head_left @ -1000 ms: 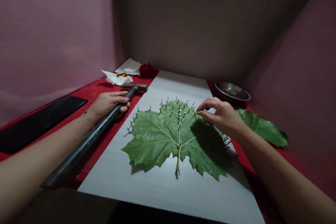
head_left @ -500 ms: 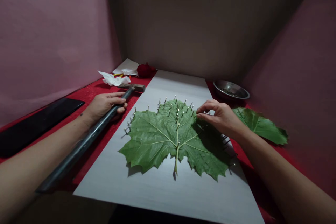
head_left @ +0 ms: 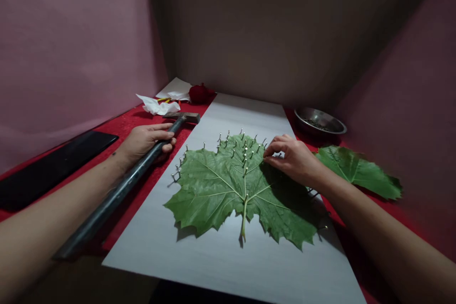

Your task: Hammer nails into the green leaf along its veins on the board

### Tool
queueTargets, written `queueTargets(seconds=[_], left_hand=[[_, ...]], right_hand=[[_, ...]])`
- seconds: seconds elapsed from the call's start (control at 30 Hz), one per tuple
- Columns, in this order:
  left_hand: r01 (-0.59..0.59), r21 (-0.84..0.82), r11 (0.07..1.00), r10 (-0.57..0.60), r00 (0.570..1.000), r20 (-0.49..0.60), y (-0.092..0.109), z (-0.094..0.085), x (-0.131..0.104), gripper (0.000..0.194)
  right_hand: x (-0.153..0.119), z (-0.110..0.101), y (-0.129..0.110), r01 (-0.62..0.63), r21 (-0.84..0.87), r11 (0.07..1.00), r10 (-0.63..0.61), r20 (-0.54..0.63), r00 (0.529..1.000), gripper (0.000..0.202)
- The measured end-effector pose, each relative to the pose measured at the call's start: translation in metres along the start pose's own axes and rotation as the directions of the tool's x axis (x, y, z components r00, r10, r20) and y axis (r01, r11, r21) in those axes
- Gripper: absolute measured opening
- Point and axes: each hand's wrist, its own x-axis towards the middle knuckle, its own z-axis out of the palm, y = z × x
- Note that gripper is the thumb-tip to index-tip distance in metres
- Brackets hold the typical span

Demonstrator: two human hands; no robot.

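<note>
My left hand (head_left: pixel 151 140) is wrapped around the dark handle of a hammer (head_left: pixel 142 164), whose metal head lies at the far end, close to the white board (head_left: pixel 249 114). On this board rests a large green leaf (head_left: pixel 210 185) with its stem toward me. Several nails (head_left: pixel 245 152) stand upright along its midrib, upper lobe and left edge. My right hand (head_left: pixel 288 156) is pinched at the leaf's upper right edge; what lies between its fingertips is too small or hidden to make out. Its shadow covers the leaf's right part.
A metal bowl (head_left: pixel 320 121) with small dark pieces stands at the back right, behind a second leaf (head_left: pixel 359 171). At left, a black flat object (head_left: pixel 57 166) lies on the red cloth (head_left: pixel 124 121). White tissue (head_left: pixel 158 106) and a red round object (head_left: pixel 198 93) are farther back.
My right hand has moved slightly left and down, with its pinched fingertips closer to the leaf's surface. The whole view has shifted a little; the left hand keeps the hammer.
</note>
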Motion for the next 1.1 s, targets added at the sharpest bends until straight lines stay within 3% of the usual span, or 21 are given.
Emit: queueTargets(seconds=[0.73,0.97,1.1], left_hand=[[0.013,0.006,1.000,-0.014,1.000,0.020,0.003,0.002,-0.003,0.050],[0.004,0.001,1.000,-0.004,1.000,0.030,0.001,0.001,-0.002,0.037],[0.010,-0.020,1.000,-0.010,1.000,0.021,0.003,0.003,-0.003,0.035]], right_hand=[[-0.003,-0.002,-0.008,-0.003,0.051,0.999,0.002,0.022,1.000,0.012],[-0.006,-0.019,-0.003,-0.072,0.131,0.989,0.090,-0.131,0.987,0.006],[-0.008,-0.017,0.000,-0.095,0.142,0.985,0.112,-0.122,0.986,0.007]])
